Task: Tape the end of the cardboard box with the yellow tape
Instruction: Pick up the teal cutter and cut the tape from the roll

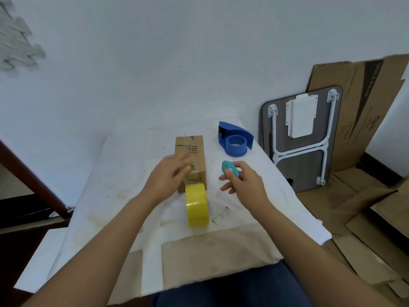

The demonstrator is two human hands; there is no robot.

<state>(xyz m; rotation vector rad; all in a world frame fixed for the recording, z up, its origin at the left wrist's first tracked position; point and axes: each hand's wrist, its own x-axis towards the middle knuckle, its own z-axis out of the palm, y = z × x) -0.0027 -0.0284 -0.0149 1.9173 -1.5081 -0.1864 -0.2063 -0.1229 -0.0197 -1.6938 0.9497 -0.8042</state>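
Two hands: left (170, 173) spread over cardboard box (194, 151), right (242, 181) grip pinching teal cutter (229, 168), yellow tape (197, 204) against box end.

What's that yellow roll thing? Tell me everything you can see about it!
The yellow tape roll is a wide, glossy, plastic-looking roll of packing tape. It stands on its edge on the white cloth-covered table, its far end right up against the near end of the cardboard box. Neither hand holds it: the left hand is at the box, the right hand holds a small teal tool.
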